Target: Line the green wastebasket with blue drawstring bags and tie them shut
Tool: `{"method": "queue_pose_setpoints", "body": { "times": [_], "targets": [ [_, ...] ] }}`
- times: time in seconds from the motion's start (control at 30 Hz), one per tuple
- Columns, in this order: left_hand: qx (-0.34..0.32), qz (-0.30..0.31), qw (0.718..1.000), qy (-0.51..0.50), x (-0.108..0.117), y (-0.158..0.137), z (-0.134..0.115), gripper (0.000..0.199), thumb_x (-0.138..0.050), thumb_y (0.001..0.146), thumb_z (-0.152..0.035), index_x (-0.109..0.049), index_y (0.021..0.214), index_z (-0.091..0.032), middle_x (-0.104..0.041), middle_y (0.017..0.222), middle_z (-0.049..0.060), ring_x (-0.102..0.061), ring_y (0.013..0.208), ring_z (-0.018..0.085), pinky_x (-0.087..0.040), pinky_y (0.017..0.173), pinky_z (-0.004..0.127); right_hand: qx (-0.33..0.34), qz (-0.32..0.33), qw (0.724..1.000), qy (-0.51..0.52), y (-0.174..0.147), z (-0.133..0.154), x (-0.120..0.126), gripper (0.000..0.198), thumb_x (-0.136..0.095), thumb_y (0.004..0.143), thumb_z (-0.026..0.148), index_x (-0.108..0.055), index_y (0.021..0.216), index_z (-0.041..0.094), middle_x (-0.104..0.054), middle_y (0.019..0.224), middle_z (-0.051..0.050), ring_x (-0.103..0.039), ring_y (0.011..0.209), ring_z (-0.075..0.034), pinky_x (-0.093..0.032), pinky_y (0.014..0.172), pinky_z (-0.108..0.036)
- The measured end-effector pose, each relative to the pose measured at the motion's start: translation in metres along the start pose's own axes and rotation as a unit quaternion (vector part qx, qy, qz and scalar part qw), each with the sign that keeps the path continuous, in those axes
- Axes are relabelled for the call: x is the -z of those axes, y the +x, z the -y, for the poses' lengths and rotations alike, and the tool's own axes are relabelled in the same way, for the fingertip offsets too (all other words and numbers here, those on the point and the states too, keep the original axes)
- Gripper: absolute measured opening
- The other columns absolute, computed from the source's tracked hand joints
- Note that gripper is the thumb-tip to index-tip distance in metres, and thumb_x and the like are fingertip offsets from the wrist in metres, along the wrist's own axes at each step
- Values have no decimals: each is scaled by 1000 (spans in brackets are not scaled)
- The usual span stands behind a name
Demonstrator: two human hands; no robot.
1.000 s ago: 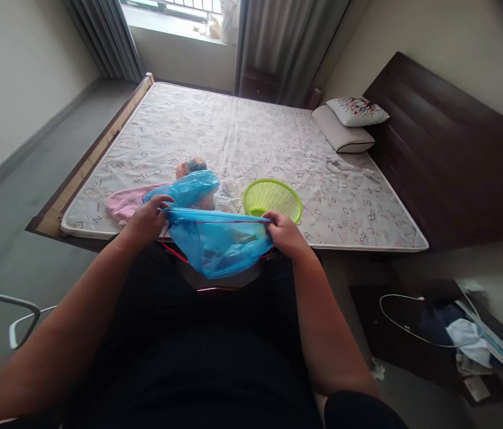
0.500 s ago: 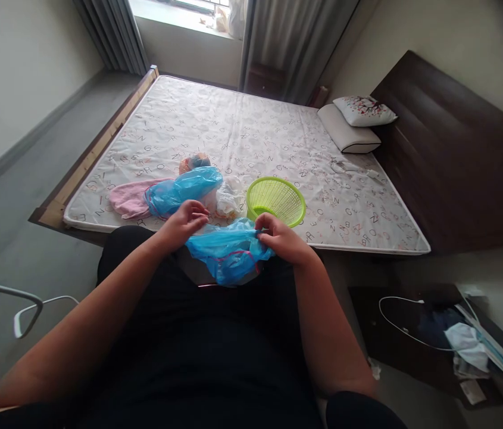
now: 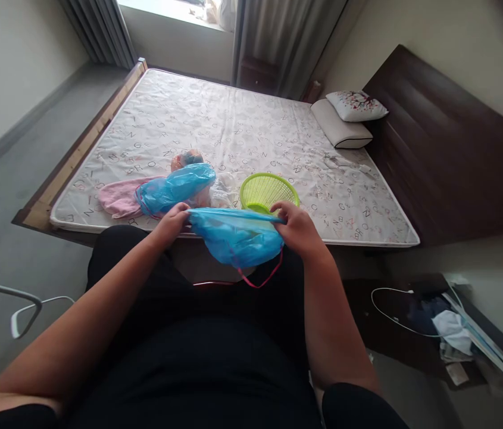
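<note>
A thin blue plastic bag with a pink drawstring hangs stretched between my two hands, above my lap. My left hand pinches one end of its upper edge. The other end is gripped by my right hand, and a loop of the drawstring dangles below it. Just beyond the bag, a green plastic basket lies tipped on the mattress, partly covered by my right fingers. A second blue plastic bag rests on the bed beyond my left hand, partly over a pink towel.
Behind the blue bags on the mattress are a whitish plastic bag and an orange-and-grey bundle. Two pillows lie by the dark headboard. At lower right, a white cable and a white cloth lie on a dark surface.
My left hand has moved left and taken hold of the blue bag's edge. The bag is now pulled taut and wider between my hands, and its drawstring loop hangs out.
</note>
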State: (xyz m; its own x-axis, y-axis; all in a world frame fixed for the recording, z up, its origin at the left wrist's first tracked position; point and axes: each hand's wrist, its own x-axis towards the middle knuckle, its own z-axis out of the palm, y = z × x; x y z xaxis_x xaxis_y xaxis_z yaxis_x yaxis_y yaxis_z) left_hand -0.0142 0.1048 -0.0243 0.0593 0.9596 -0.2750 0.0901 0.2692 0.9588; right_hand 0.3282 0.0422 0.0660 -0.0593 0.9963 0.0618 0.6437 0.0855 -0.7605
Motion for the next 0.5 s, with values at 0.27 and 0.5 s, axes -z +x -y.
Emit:
{"method": "queue_pose_setpoints", "body": {
  "times": [0.27,0.5],
  "targets": [
    [-37,-2,983,-181,30,-9,-15,21,-79,79,-30,-60,82,-20,-62,81,2,-61,69,15,-53,61,24,-97,-95,986,93,5,-27,-19,13,-67,81,31,-65,91,23,-64,81,0,-55,72,-17,-41,66,-30],
    [-2,28,981,-192,52,-15,-16,40,-88,78,-42,-54,81,-21,-52,66,-5,-51,55,10,-46,51,21,-200,-134,836,494,10,-57,-37,42,-86,73,40,-57,100,27,-69,81,6,-66,73,-15,-58,68,-29]
  ]
}}
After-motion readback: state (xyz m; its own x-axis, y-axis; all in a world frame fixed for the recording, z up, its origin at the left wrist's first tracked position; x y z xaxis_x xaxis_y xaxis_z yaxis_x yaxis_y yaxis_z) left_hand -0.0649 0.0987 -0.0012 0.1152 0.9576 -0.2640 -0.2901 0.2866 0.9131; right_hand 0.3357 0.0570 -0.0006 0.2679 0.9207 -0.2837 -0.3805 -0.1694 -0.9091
